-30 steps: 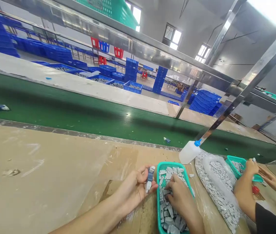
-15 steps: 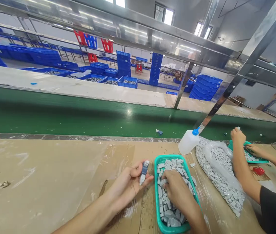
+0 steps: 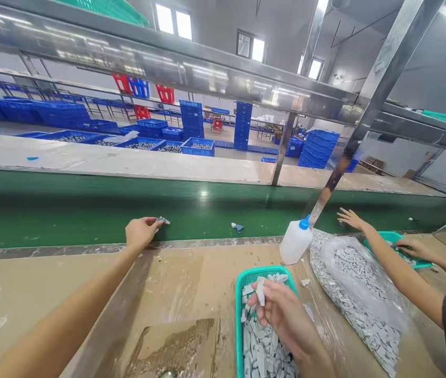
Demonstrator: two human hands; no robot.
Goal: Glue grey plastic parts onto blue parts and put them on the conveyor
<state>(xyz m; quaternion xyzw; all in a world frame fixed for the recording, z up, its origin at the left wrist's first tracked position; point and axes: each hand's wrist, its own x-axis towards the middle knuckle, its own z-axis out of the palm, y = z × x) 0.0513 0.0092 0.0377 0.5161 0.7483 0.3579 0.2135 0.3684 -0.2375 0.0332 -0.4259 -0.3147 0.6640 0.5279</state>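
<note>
My left hand (image 3: 141,232) reaches over the near edge of the green conveyor belt (image 3: 89,210). Its fingertips pinch a small dark blue and light grey plastic part (image 3: 162,220), just above or touching the belt. My right hand (image 3: 286,312) is raised over a green plastic basket (image 3: 240,315). Between its thumb and fingers is a small light grey plastic piece (image 3: 261,292). The basket is full of similar grey pieces (image 3: 260,346), partly hidden under my right hand and forearm. A similar blue and grey part (image 3: 237,227) lies on the belt between my hands.
A white bottle with a blue cap (image 3: 296,241) stands behind the basket. Right of it lies a clear bag of grey pieces (image 3: 359,289). A co-worker's hands (image 3: 354,218) work at another green basket (image 3: 390,237). A slanted metal post (image 3: 331,181) rises behind the bottle.
My left hand has moved forward and left to the belt with the blue and grey part. My right hand has lifted out of the basket pieces with a grey piece. The co-worker's hand has opened.
</note>
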